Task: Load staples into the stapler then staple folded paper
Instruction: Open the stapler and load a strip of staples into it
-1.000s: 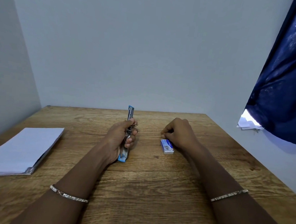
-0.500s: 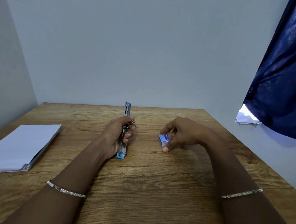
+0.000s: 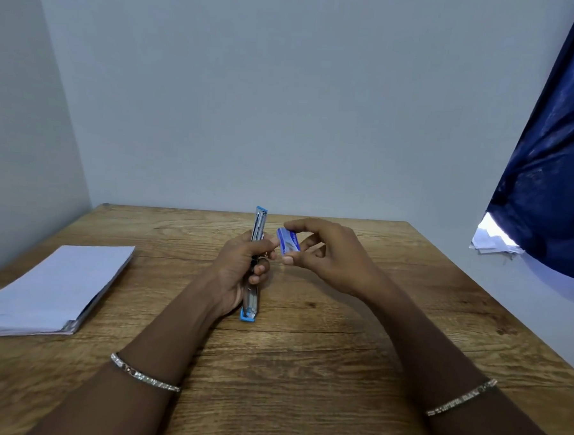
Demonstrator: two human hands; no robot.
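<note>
Head view: left hand [image 3: 239, 268] is gripping opened stapler [image 3: 254, 265], right hand [image 3: 323, 252] is pinching staple box [image 3: 288, 240] w/ fingertips; should be keeping the stapler steady, box close.

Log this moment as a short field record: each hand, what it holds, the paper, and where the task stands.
left hand: left hand grips the stapler, which is opened out long, near end on the table
right hand: right hand pinches the staple box off the table, beside the stapler
paper: paper stack lies at table's left, untouched
task stage: staples not yet loaded
</note>
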